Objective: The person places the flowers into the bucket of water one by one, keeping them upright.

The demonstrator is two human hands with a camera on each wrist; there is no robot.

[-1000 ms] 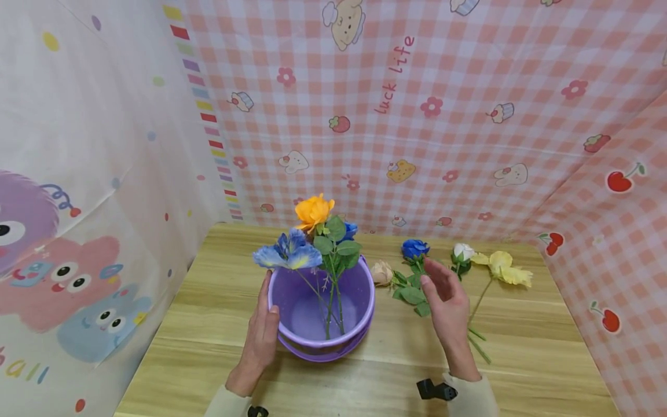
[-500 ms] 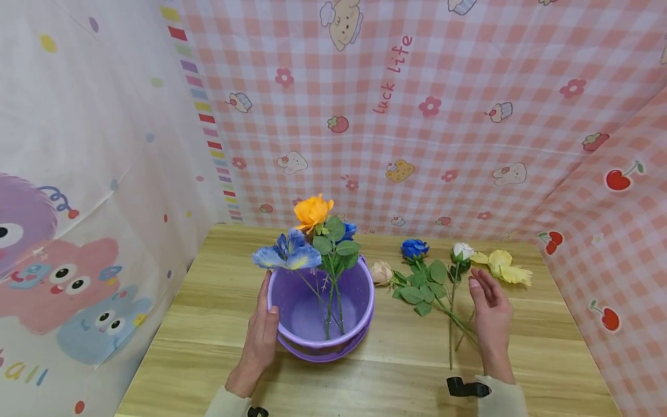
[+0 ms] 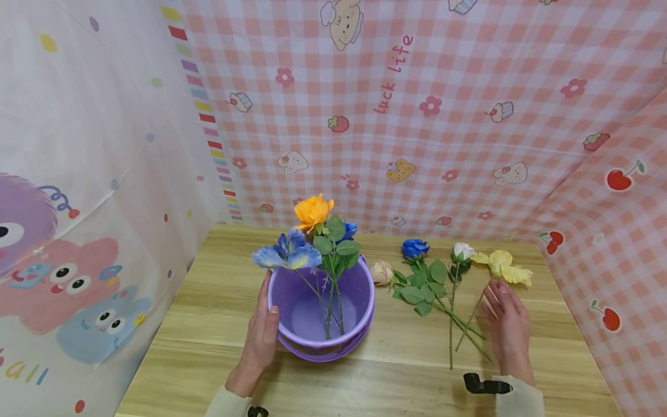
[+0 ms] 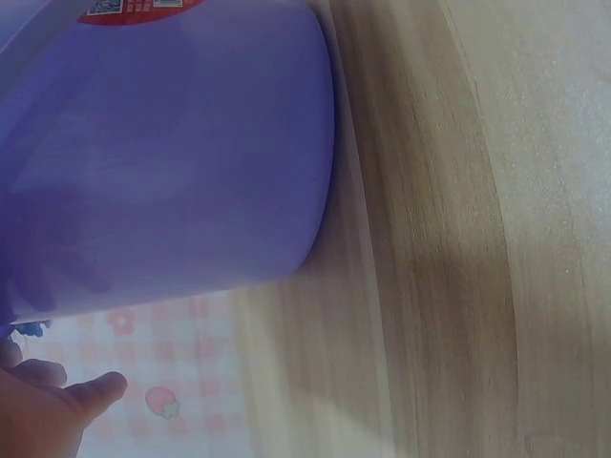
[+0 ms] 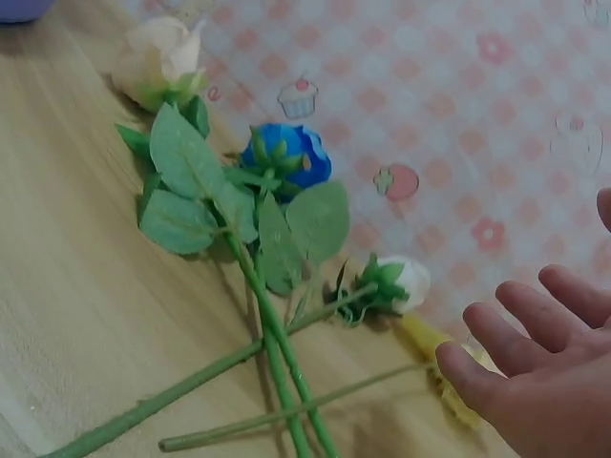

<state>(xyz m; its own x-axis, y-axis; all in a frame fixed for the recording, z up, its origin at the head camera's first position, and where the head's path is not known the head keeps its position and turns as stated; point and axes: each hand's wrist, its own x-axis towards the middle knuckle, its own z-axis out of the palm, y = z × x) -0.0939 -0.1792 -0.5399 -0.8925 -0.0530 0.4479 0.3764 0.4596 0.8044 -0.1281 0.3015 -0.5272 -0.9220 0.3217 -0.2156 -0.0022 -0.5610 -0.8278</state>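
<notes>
In the head view my left hand [image 3: 259,341] rests with straight fingers along the left side of a purple bucket [image 3: 302,315]. An orange rose [image 3: 314,213], a blue iris-like flower [image 3: 288,250] and a partly hidden blue bloom [image 3: 349,230] stand in it, leaning toward the back. My right hand [image 3: 508,327] is just below the head of a yellow flower [image 3: 501,265], fingertips beside its stem. The right wrist view shows that hand's fingers spread and relaxed, holding nothing, with the yellow flower [image 5: 460,393] partly behind them.
Left of the right hand lie a white rose [image 3: 462,251], a blue rose [image 3: 415,249] and a beige rose [image 3: 382,273], their stems crossing on the wooden table [image 3: 396,376]. A checked cloth [image 3: 312,145] hangs close behind the table, with another cloth at each side.
My right hand has moved right, from over the blue rose past the white rose to the yellow flower's stem. The left hand and bucket have stayed put.
</notes>
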